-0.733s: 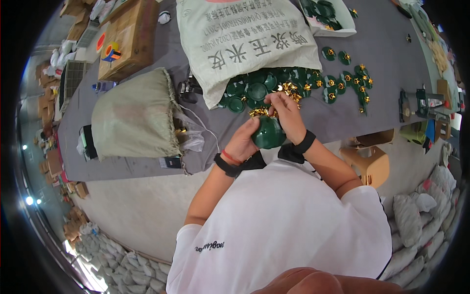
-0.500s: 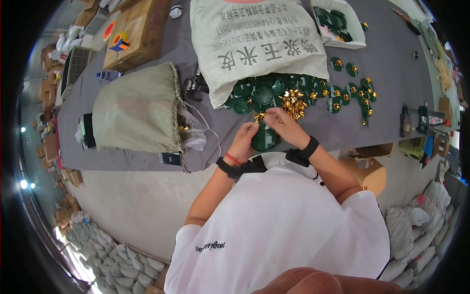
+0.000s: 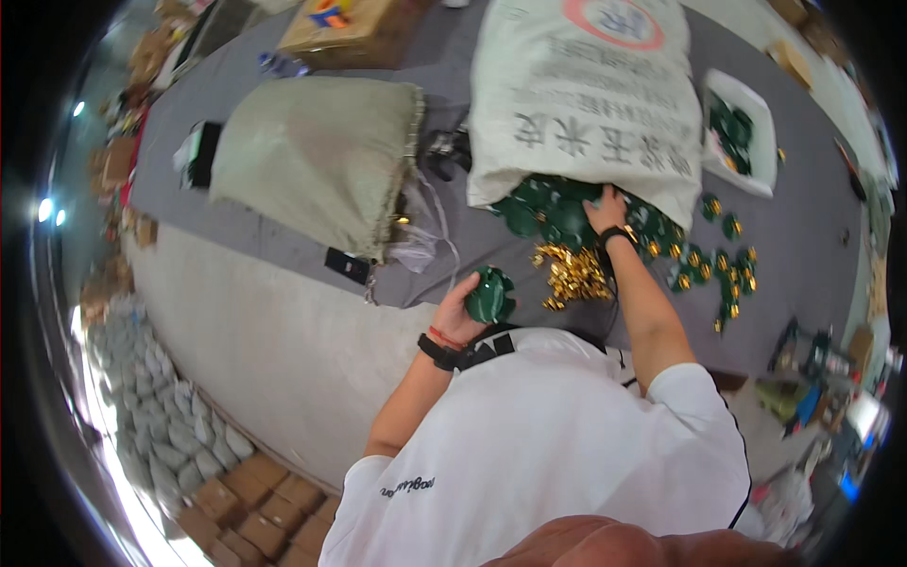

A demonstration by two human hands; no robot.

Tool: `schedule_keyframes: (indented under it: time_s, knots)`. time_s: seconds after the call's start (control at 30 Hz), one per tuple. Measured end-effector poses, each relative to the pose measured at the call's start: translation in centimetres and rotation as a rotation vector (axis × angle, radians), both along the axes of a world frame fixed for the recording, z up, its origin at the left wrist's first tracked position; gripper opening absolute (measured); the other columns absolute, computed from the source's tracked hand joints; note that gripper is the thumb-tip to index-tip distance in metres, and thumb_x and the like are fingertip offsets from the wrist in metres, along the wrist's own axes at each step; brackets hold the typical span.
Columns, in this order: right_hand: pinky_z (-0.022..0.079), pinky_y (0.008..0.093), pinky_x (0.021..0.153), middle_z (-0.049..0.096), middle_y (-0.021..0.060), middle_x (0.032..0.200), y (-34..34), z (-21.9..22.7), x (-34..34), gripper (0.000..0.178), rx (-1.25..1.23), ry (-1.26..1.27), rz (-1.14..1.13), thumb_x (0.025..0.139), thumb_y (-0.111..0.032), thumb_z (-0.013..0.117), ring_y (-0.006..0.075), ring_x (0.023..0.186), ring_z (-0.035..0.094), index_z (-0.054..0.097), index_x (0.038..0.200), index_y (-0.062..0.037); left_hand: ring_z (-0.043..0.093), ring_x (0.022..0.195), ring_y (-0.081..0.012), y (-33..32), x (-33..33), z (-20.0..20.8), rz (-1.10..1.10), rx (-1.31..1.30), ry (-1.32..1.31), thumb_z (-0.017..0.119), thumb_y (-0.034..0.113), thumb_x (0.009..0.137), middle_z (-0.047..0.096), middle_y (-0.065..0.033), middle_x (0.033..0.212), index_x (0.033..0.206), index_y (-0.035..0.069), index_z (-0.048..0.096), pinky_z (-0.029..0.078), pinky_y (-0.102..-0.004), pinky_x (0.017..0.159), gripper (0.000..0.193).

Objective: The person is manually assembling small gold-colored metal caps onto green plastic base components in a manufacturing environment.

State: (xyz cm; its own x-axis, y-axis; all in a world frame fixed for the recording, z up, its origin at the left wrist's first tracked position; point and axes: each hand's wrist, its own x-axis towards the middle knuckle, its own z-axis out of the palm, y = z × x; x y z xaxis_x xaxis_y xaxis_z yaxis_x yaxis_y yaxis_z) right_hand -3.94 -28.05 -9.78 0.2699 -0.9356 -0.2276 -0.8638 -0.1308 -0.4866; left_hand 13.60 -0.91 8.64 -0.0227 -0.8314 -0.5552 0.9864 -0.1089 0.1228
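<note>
My left hand (image 3: 457, 314) is closed on the edge of a dark green round plastic piece (image 3: 491, 295) with notches in its rim, held near my body past the table's front edge. Stretched forward, my right hand (image 3: 607, 214) touches the pile of similar green pieces (image 3: 563, 221) at the mouth of a white woven sack (image 3: 586, 104). Its thumb and fingers look apart, though the tips are partly lost among the pieces. A heap of shiny gold flower-shaped parts (image 3: 572, 276) lies just below that hand. To its right are several green pieces with gold parts on them (image 3: 727, 283).
A stuffed khaki sack (image 3: 316, 161) lies on the left of the grey-covered table (image 3: 425, 279), a black phone-like object (image 3: 348, 266) beside it. Behind it is a cardboard box (image 3: 354, 38). A white box (image 3: 765, 142) with green pieces stands at the right.
The hands were together at a green piece and gold part; now they are apart. My right hand has moved forward to the pile, my left holds a green piece. The view has shifted.
</note>
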Motion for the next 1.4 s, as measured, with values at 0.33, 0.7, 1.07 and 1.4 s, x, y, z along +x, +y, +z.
schedule_keyframes:
  time_s: [0.33,0.7,1.07,1.4]
  knots:
    - [0.031,0.0416,0.103,0.042,0.0290,0.128,-0.5,-3.7,0.9,0.048,-0.131,-0.155,-0.065,0.075,-0.004,0.063,0.0426,0.123,0.036,0.050,0.120,0.0038,0.033,0.130,-0.0370,3.1,0.2,0.0,0.008,-0.344,0.202,0.049,0.019,0.086,0.039,-0.0194,0.136,0.125,0.009,0.048,0.029,-0.0615,0.102,0.040]
    - [0.044,0.0379,0.082,0.061,0.0181,0.097,5.5,5.1,-0.3,0.031,-0.164,-0.494,0.008,0.079,-0.011,0.062,0.0310,0.089,0.058,0.053,0.105,0.0031,0.045,0.119,-0.0244,0.5,0.9,-0.6,-0.126,-0.355,0.217,0.052,0.029,0.086,0.048,-0.0119,0.129,0.122,0.013,0.050,0.042,-0.0399,0.078,0.040]
    - [0.042,0.0446,0.088,0.055,0.0194,0.108,15.7,21.3,3.4,0.026,-0.447,-0.578,0.575,0.078,-0.002,0.058,0.0377,0.101,0.052,0.055,0.104,0.0014,0.052,0.109,-0.0186,-3.9,-2.1,0.4,-0.186,-0.173,0.002,0.047,0.063,0.084,0.058,-0.0003,0.116,0.116,0.021,0.056,0.040,-0.0464,0.093,0.054]
    - [0.039,0.0450,0.090,0.051,0.0204,0.114,15.9,23.1,1.7,0.033,-0.432,-0.532,0.730,0.078,-0.003,0.057,0.0379,0.104,0.048,0.054,0.110,0.0028,0.056,0.102,-0.0168,-5.4,-2.1,-0.5,-0.256,-0.212,0.049,0.050,0.063,0.084,0.062,0.0020,0.106,0.109,0.021,0.059,0.042,-0.0435,0.091,0.049]
